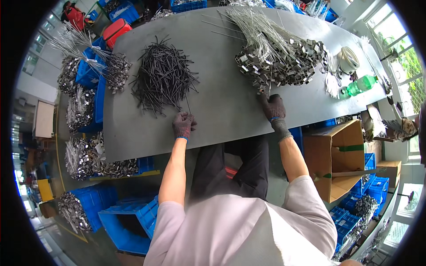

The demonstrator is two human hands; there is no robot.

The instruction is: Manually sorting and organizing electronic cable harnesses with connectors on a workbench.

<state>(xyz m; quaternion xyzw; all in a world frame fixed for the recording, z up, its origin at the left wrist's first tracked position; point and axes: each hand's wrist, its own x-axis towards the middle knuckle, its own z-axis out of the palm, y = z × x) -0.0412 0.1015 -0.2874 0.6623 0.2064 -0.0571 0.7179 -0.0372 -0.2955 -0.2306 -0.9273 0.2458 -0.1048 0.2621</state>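
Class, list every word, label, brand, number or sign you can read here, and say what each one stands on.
Readable text: none.
Green bottle: any print is too small to read.
Cardboard box: no legible lettering.
Blue crate: no legible marking.
Black strips and metal-ended wires: no lettering can be made out.

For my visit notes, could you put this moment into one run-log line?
left fingers: near black strips | right fingers: near metal clips | green bottle: tabletop's right side
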